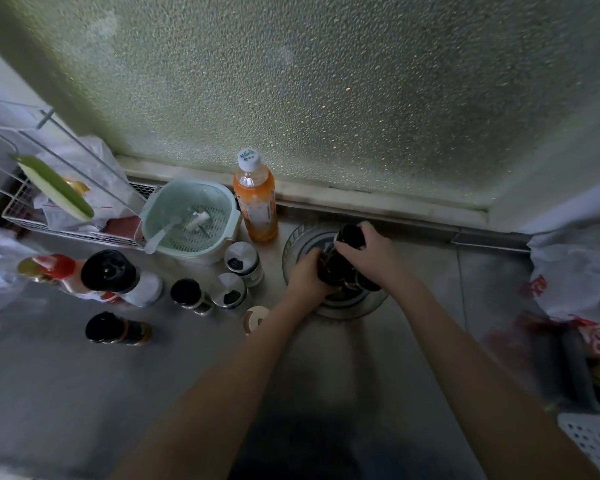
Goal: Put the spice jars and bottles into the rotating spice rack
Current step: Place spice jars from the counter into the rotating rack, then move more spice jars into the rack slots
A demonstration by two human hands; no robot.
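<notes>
1. Both bare forearms are seen closest to the lens, reaching forward over the steel counter (66, 393) to the rotating spice rack (333, 308), which stands against the window sill.
2. A dark bottle (350, 234) is wrapped at its top by the right hand (371, 252); another dark bottle (326, 268) is clasped at its side by the left hand (307, 277). Both grips are closed on glass, and both bottles appear to be inside the rack's rim.
3. For a good placement, each bottle should probably be kept upright and lowered until its base is felt to seat flat, one hand being released only once the rack is judged steady, since it may turn under a sideways push.
4. Left of the grips, jars wait on the counter: two steel-lidded shakers (241, 259), a black-capped jar (187, 292), a large black-lidded bottle (110, 271), a dark jar lying on its side (115, 329) and an orange bottle (255, 202) nearer the window.
5. Much of the rack floor is hidden by the hands, so free slots cannot be counted. Whether the bottle bases are already seated cannot be told. A pale lid (255, 318) is partly covered by the left wrist.
</notes>
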